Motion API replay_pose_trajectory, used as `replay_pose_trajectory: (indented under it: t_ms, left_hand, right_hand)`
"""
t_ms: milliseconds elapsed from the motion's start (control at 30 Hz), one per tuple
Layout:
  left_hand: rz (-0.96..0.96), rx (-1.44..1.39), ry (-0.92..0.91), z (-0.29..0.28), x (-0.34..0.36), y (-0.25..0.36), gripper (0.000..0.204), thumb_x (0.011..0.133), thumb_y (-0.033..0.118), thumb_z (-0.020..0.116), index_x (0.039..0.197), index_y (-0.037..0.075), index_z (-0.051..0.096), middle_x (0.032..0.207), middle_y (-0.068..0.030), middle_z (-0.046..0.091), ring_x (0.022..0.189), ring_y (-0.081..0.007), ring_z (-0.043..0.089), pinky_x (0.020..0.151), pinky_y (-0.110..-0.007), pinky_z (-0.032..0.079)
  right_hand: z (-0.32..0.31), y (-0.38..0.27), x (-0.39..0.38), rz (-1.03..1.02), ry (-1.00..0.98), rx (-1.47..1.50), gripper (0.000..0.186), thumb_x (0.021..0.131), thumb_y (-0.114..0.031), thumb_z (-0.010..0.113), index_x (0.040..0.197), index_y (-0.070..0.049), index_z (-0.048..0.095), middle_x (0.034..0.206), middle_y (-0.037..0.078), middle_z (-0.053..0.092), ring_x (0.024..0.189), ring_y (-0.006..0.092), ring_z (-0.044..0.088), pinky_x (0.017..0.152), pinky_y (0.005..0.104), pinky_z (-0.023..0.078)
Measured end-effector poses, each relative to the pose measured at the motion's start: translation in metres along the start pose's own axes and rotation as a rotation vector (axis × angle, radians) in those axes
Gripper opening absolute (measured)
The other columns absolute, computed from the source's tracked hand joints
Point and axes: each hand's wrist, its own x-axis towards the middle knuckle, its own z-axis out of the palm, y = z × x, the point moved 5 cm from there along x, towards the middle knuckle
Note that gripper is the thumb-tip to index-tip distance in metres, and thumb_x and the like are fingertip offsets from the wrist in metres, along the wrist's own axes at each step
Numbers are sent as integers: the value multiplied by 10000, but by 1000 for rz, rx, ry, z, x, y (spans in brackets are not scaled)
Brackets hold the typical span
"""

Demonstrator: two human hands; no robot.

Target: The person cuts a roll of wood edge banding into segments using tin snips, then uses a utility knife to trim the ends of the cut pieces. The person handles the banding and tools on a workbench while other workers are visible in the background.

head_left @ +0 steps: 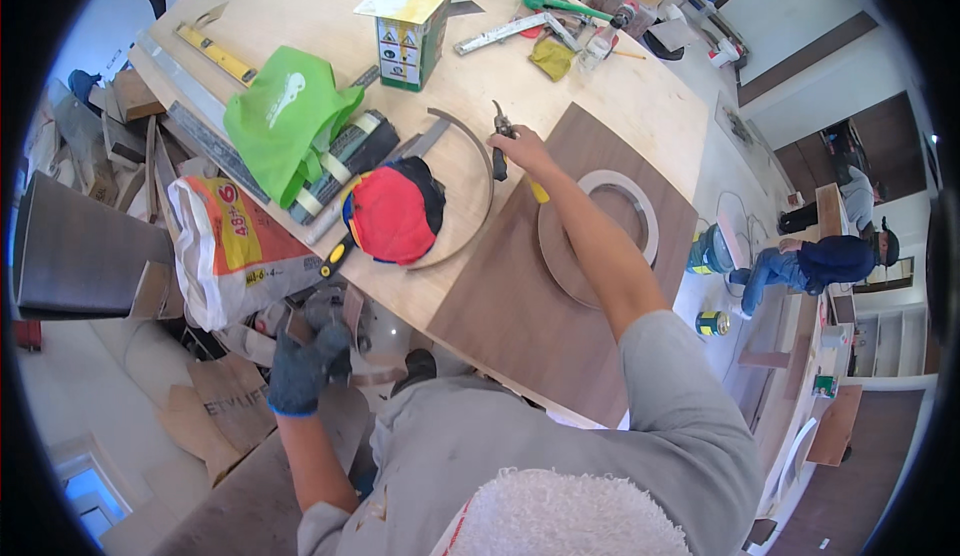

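Grey-gloved, the left hand (308, 358) hung off the worktop (640, 96), its grip impossible to tell, while the bare right hand (520, 147) gripped a plier-like tool (501, 124) beside the brown panel (480, 286).

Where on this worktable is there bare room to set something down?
Pale tabletop lies bare between the tin, yellowish cloth, brown panel and the pliers in the right hand. The panel's near-left part, below the ring, is bare too. The left is crowded: green bag, red bundle, yellow level.
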Motion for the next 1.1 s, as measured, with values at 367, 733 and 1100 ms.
replay_pose_trajectory:
  t_ms: [367,733,1100]
  left_hand:
    - [-360,-8,0,-52,-11,-60,141,839,160,724,840,27,678,655,-19,620,524,-113,580,481,-264,444]
    - [-346,21,-102,-41,27,-64,135,896,162,656,888,27,666,671,-11,614,520,-107,572,479,-263,438]
    - [258,423,-411,90,121,28,188,950,176,605,1025,9,646,777,-105,660,703,-194,657,617,-326,498]
  right_hand:
    - [21,18,132,158,158,-408,856,636,-530,764,1353,-112,553,1304,231,569,1198,386,583,992,471,494]
    - [-12,29,136,12,43,537,831,836,-264,763,1460,86,340,1178,232,637,990,318,689,826,405,583]
    - [-6,-72,-145,-277,-227,1371,774,935,-233,684,1543,-44,243,1349,271,545,1165,397,620,979,484,535]
